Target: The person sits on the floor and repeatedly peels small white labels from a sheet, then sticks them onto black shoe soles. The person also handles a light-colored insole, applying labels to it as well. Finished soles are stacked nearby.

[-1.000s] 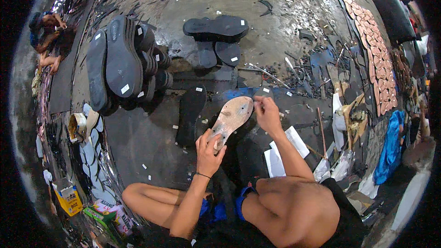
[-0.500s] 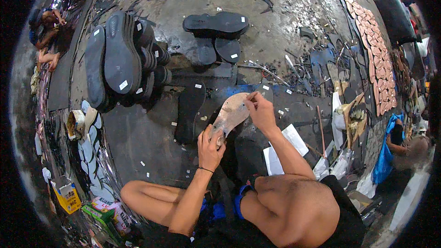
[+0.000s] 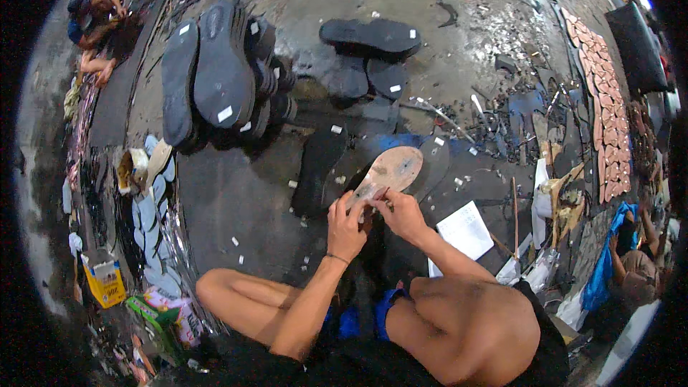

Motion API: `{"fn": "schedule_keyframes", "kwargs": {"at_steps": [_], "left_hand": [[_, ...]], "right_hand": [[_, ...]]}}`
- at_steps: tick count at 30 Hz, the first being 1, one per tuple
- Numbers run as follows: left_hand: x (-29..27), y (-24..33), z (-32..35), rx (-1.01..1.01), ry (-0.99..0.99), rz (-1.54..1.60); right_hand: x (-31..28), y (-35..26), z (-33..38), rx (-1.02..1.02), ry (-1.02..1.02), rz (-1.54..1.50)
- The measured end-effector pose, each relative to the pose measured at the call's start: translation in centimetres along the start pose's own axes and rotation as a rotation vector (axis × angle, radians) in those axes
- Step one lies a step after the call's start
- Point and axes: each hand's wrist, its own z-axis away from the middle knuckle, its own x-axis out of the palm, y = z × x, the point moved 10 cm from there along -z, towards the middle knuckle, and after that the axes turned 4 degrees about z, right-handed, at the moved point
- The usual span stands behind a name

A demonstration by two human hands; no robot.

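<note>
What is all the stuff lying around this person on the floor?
tan sole piece: one, light brown, held above the floor in both hands
black soles: a stack of several, upper left
black soles by themselves: a few, top centre
dark flat soles: a few, under and beside the tan piece
pale blue insoles: a pile, left
reddish-brown cut pieces: rows, right edge
white paper sheet: one, right of the hands
yellow box: one, lower left
other person: one, top left
left hand: grips the tan piece's near end
right hand: pinches the same end
</note>
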Motion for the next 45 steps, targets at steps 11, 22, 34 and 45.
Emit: {"fn": "schedule_keyframes", "kwargs": {"at_steps": [11, 22, 34, 45], "left_hand": [[-1.9, -0.5, 0.2, 0.017, 0.018, 0.113], [1.9, -1.2, 0.8, -0.024, -0.014, 0.031], [2.6, -1.8, 1.2, -0.011, 0.04, 0.069], [-3.6, -2.3, -0.9, -0.01, 0.197, -0.018]], "right_hand": [[-9.4, 5.6, -1.7, 0.174, 0.434, -0.04], [-9.7, 5.8, -2.7, 0.077, 0.425, 0.118], [0.3, -2.4, -3.4, -0.083, 0.056, 0.019], [-5.3, -1.5, -0.1, 0.063, 0.199, -0.237]]}}
